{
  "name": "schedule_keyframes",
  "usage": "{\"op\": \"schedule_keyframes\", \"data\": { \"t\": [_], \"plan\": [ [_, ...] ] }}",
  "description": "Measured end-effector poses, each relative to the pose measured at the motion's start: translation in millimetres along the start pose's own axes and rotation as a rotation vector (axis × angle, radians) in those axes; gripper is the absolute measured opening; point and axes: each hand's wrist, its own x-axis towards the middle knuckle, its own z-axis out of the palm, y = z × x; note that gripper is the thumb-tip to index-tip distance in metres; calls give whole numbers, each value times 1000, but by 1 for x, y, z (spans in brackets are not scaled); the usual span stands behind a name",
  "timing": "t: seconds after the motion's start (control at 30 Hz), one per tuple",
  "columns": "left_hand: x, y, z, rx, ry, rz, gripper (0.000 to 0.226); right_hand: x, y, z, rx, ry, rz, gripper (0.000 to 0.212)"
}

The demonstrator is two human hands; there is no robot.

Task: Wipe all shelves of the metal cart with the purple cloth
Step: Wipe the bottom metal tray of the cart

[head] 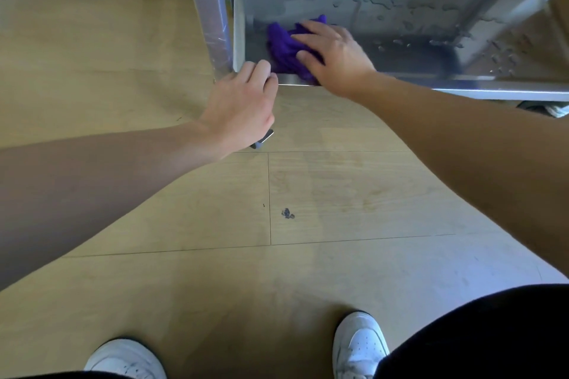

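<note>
We find the work in progress on a low shelf (400, 54) of the metal cart (480, 90); no other shelf is in view, so we cannot tell whether any is already wiped.

Position of the task's thing: the purple cloth (281, 46) lies bunched on the shelf surface, near the front left corner, just behind the front rim and close to the corner post (212, 6).

State of the hands:
- The right hand (334, 54) lies flat on top of the cloth; its fingers (308, 37) are spread and nearly straight, pressing the cloth down, not gripping it.
- The left hand (243, 101) is at the front corner of the shelf; its fingers (261, 68) are curled against the rim, and we judge that it steadies the cart.

Progress, as a judgement:
- Water droplets (409, 8) stand in a band across the middle and right of the shelf, with more toward the right front; this part is not yet wiped.
- The area at the left, around and behind the cloth, shows no beads but a dull film; we judge it to be the part under treatment.
- We therefore rate this shelf as only partly done; most of its width remains, and any shelf out of view must be checked separately.

The person stands on a wooden floor (323, 191); two white shoes (360, 344) show at the lower edge.
</note>
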Motion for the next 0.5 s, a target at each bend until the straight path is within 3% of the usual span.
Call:
{"op": "schedule_keyframes", "data": {
  "t": [0.13, 0.2, 0.27, 0.43, 0.5],
  "plan": [
    [5, -2, -4, -70, 11, -21, 29, -14, 45, -12, 41, 91, 386, 44],
    [17, -4, -9, -124, 14, -59, 23, -22, 48, -11, 39, 140, 474, 44],
    [32, -8, -15, -162, -2, -85, 20, -21, 30, -5, 36, 140, 426, 43],
    [51, -2, -15, -125, -14, -57, 21, -8, -6, 4, 3, 16, 48, 42],
    [43, -1, -9, -119, 19, -86, 23, 3, 7, 0, 2, 4, 73, 41]
  ]
}}
